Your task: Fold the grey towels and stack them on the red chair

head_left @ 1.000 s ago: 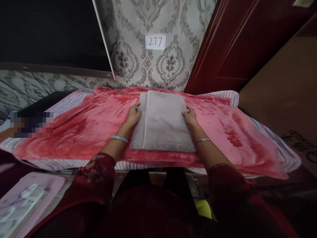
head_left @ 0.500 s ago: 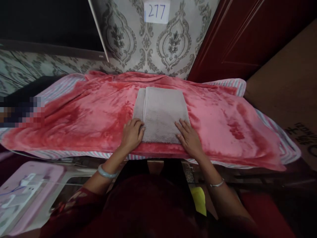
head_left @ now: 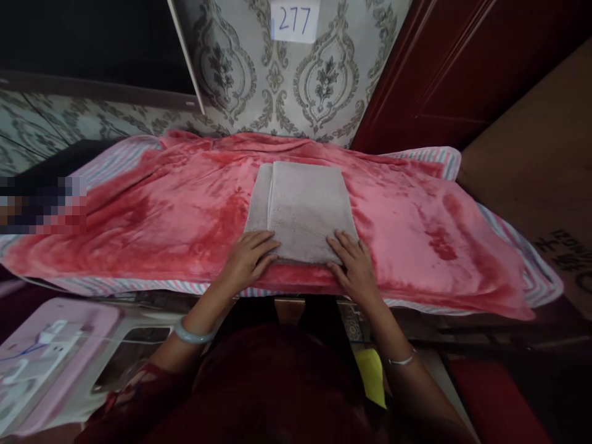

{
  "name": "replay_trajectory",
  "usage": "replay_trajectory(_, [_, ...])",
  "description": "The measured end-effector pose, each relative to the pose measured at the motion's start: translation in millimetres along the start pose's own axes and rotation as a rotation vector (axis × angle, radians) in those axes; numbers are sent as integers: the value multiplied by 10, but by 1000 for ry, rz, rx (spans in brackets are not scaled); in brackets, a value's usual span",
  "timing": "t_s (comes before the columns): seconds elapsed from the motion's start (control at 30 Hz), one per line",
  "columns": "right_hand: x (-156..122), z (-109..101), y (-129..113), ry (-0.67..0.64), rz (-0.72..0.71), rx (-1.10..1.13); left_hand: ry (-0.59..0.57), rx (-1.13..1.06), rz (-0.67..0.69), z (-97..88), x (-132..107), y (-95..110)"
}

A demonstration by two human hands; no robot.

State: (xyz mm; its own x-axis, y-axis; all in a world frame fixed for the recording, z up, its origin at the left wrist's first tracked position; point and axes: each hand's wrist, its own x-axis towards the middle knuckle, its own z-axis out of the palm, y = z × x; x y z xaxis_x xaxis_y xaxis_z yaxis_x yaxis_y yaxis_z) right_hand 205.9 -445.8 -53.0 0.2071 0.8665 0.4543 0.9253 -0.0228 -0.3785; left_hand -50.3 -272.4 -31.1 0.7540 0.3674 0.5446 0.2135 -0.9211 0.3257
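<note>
A grey folded towel (head_left: pixel 308 203) lies flat in front of me, with a fold line running along its left part. It rests on a pink-red plush blanket (head_left: pixel 185 216). My left hand (head_left: pixel 247 259) lies on the towel's near left corner, fingers stretched over its surface. On the near right corner rests my right hand (head_left: pixel 354 262), its fingers spread and the thumb by the near edge. Neither hand grips the cloth.
Striped cloth (head_left: pixel 120 161) shows under the blanket's edges. A dark screen (head_left: pixel 92 49) stands at the back left, a cardboard box (head_left: pixel 531 148) at the right. A pink and white case (head_left: pixel 60 364) sits low at the left. A numbered card (head_left: pixel 295 21) hangs on the wall.
My left hand has shifted slightly, its fingers now reaching further right over the towel's near left corner. My right hand has barely moved. The towel stays in place.
</note>
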Motion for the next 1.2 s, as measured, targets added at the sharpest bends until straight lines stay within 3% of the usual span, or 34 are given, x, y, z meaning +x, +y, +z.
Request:
replay_trajectory(0.2, [86, 5, 17, 27, 86, 81, 77, -47, -105, 63, 104, -65])
replay_trajectory(0.37, [86, 7, 9, 40, 75, 101, 134, -73, -116, 113, 85, -57])
replay_trajectory(0.57, [99, 4, 2, 35, 84, 88, 66, -54, -156, 81, 100, -13])
replay_trajectory(0.93, [97, 25, -34, 59, 102, 98, -104, -34, -8, -53, 18, -85])
replay_trajectory(1.2, [166, 13, -92, 64, 153, 134, -22, -23, 7, -13, 55, -75])
